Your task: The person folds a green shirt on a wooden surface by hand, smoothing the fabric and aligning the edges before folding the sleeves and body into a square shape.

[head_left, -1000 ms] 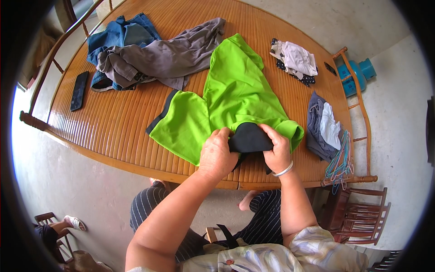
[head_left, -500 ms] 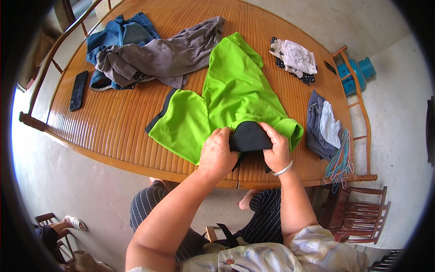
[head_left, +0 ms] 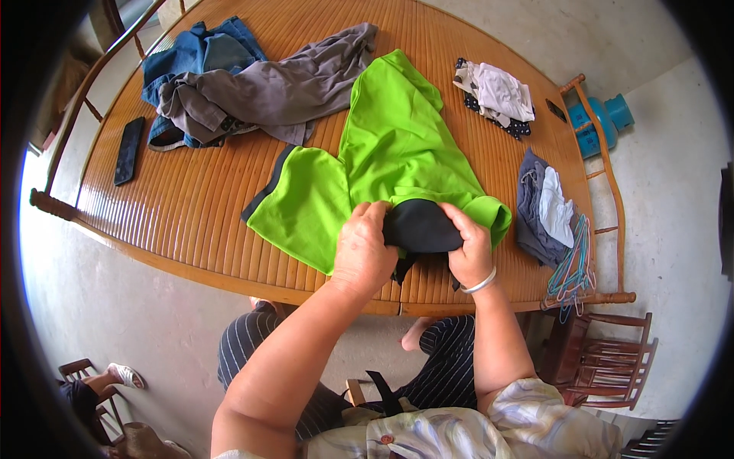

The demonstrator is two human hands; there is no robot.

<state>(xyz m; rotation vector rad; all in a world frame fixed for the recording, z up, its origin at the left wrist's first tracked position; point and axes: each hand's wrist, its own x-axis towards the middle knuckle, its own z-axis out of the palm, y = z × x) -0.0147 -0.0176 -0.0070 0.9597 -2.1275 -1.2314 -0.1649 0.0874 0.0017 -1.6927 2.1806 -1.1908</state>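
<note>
A bright green shirt (head_left: pixel 401 141) with black trim lies spread over the bamboo-slatted table (head_left: pixel 199 229), one short black-edged sleeve pointing left. Its black collar (head_left: pixel 423 228) is at the near side, stretched between my two hands. My left hand (head_left: pixel 362 249) grips the collar's left end, fingers closed on the cloth. At the other end my right hand (head_left: pixel 469 249), a pale bangle on its wrist, pinches the collar with the thumb on the near side. Black strips of cloth hang just below the collar, partly hidden by my hands.
Beyond the shirt lie grey trousers (head_left: pixel 267 92) and blue jeans (head_left: pixel 202 50). A black phone (head_left: pixel 129 151) rests at left. Folded light clothes (head_left: pixel 497 96), a dark grey garment (head_left: pixel 533 206) and hangers (head_left: pixel 572 268) are at right. Wooden rails bound both table ends.
My hands have drawn the collar slightly wider apart, and more of its black cloth shows. The shirt otherwise lies nearly as before; the view has shifted a little.
</note>
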